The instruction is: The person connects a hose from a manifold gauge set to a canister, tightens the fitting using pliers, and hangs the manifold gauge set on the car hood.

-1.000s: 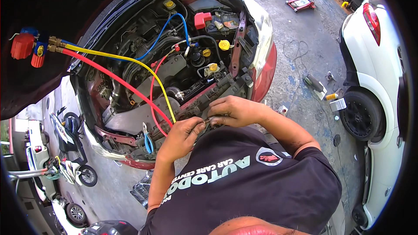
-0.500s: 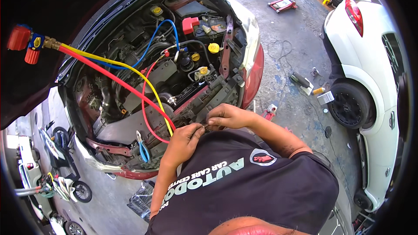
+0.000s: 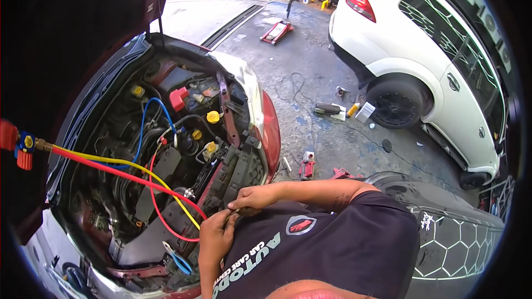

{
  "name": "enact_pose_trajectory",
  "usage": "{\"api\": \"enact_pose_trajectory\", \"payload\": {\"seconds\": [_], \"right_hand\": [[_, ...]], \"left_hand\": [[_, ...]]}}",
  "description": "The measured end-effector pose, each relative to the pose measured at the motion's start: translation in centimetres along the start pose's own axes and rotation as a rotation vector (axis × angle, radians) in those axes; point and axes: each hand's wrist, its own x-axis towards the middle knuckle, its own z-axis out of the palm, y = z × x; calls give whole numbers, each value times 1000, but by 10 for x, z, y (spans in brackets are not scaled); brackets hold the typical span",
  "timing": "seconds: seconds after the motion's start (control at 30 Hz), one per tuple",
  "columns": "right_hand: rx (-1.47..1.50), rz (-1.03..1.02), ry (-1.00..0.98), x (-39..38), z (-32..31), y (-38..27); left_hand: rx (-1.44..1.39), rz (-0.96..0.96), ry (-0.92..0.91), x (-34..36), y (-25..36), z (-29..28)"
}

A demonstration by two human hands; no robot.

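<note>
Red hose (image 3: 119, 170) and yellow hose (image 3: 185, 209) slant from ten o'clock down to just beside our left hand (image 3: 218, 230). Our right hand (image 3: 250, 198) meets it from between one and two o'clock. Both have curled fingers, close together; we cannot tell whether they grip something small between them. Blue-handled pliers (image 3: 180, 263) lie at eight o'clock from our left hand, and a white car (image 3: 415, 39) stands at two.

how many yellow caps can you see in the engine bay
4: first cap left of the red cover; second cap to that cover's lower right; darker third cap below and left of the second; fourth cap below both. Others may be hidden.
</note>
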Motion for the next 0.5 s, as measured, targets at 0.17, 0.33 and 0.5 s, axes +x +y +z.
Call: {"api": "enact_pose_trajectory", "payload": {"seconds": [0.17,0.33,0.5], "right_hand": [[-156,47,127,-13,8,-30],[-259,-428,226,-14,-1,-31],[-371,-256,217,-12,7,-41]], "left_hand": [[-116,19,54,1,-8,6],[-191,-168,5,-1,-7,-6],[-198,-100,-13,1,-13,-10]]}}
